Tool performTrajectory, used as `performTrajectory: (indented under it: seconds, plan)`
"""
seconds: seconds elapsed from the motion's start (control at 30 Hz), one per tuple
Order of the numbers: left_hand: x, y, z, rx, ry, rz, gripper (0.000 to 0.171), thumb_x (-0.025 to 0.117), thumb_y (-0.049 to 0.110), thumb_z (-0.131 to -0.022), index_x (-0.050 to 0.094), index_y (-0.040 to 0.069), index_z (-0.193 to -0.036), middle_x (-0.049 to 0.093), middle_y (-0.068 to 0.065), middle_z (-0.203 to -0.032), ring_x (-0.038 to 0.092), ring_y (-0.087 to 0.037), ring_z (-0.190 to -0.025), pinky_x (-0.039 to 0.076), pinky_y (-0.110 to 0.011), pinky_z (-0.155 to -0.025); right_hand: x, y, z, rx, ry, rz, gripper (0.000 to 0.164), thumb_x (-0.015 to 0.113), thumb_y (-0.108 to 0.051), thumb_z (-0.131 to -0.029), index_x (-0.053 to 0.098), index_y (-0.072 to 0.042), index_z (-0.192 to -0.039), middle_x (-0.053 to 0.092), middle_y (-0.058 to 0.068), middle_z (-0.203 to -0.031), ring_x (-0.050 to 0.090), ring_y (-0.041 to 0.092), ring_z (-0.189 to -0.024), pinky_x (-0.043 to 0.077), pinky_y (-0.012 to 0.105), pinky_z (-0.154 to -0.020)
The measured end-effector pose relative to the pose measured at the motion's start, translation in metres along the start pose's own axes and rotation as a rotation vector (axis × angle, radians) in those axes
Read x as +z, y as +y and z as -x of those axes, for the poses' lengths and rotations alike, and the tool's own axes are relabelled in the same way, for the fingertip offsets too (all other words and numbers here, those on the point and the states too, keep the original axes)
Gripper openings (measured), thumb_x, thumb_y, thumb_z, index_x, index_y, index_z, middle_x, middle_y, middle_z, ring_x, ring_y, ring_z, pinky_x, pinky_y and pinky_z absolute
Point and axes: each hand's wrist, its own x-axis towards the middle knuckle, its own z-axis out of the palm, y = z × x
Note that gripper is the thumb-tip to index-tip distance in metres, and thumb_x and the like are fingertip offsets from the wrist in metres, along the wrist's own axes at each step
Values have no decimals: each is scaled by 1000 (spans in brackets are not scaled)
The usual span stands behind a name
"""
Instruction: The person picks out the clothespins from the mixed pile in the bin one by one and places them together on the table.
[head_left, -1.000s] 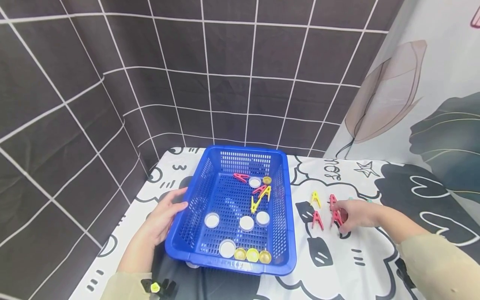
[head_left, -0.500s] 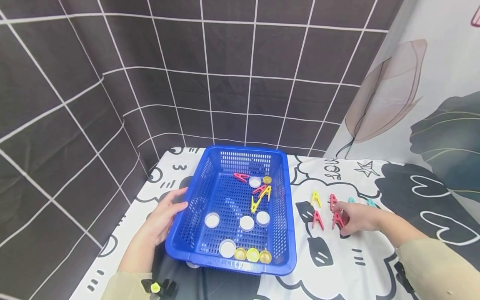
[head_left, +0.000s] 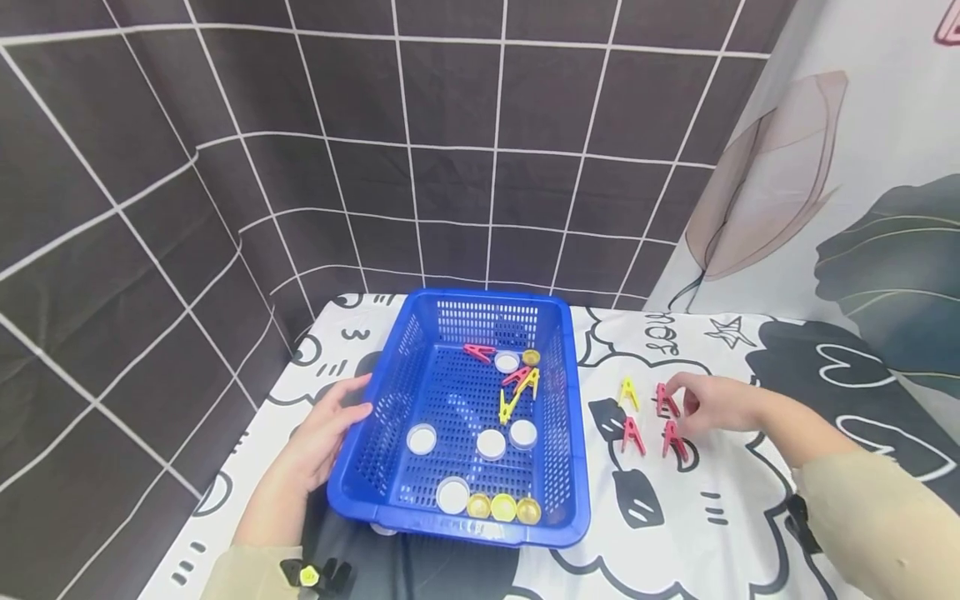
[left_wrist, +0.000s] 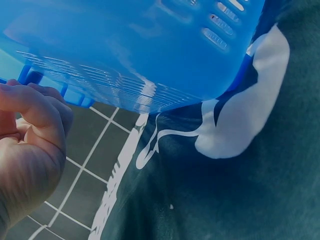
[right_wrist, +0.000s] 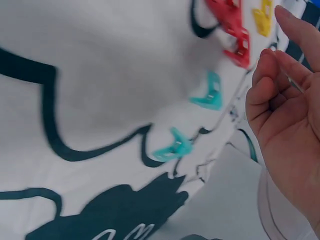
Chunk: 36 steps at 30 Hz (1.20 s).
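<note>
My left hand (head_left: 321,435) is at the left side of a blue plastic basket (head_left: 347,492), thumb at its rim and fingers going out of sight behind it. In the left wrist view the fingers (left_wrist: 37,112) curl at the basket's edge. My right hand (head_left: 711,403) hovers by an upper red clothespin (head_left: 666,401); a lower red clothespin (head_left: 675,442) lies just below. Left of these are a yellow clothespin (head_left: 628,392) and another red clothespin. The right wrist view shows thumb and forefinger apart with nothing between them. Contact with the clothespin cannot be told.
Inside the basket lie white lids (head_left: 491,444), yellow lids (head_left: 504,507), and red and yellow clothespins (head_left: 508,407). Two teal clothespins (right_wrist: 212,91) lie beyond the right hand, hidden from the head view. A dark tiled-pattern curtain (head_left: 450,192) hangs behind the table.
My right hand has moved up from the lower red clothespin to the upper one, now covering the teal ones. The left hand stays at the basket. The head view has shifted slightly.
</note>
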Motion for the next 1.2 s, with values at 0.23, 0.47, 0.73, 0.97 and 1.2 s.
performTrajectory:
  seconds: [0.23, 0.47, 0.73, 0.97, 1.2]
  plan:
    - [-1, 0, 0, -3, 8, -8, 58, 52, 14, -95, 22, 12, -144, 66, -9, -96, 67, -22, -74, 56, -37, -62, -22, -19, -10, -79, 52, 40, 63, 72, -34, -79, 48, 4, -124, 57, 4, -87, 53, 17, -77, 47, 32, -66]
    - [-1, 0, 2, -4, -2, -3, 59, 51, 14, -95, 20, 11, -145, 66, -9, -96, 67, -22, -74, 56, -37, -62, -34, -55, -23, -132, 108, 55, 59, 70, -36, -80, 50, 0, -123, 58, 5, -89, 55, 17, -79, 47, 32, -67]
    - [1, 0, 2, 1, -9, 16, 58, 50, 12, -96, 19, 10, -145, 65, -10, -99, 67, -23, -77, 56, -38, -66, -34, -97, -38, -208, 117, 39, 54, 69, -33, -82, 51, 0, -121, 58, 4, -85, 54, 18, -75, 47, 30, -63]
    - [0, 0, 2, 10, -19, 20, 58, 50, 12, -96, 19, 10, -145, 66, -11, -99, 68, -23, -76, 56, -38, -63, -36, -119, -47, -210, 138, 26, 53, 70, -30, -82, 51, 0, -122, 59, 5, -85, 56, 18, -75, 50, 30, -65]
    - [-1, 0, 2, 18, -30, 22, 59, 50, 13, -96, 18, 9, -145, 66, -12, -98, 68, -23, -75, 56, -37, -62, -36, -143, -52, -195, 111, 68, 56, 69, -34, -82, 50, -2, -125, 59, 8, -93, 58, 18, -80, 54, 32, -69]
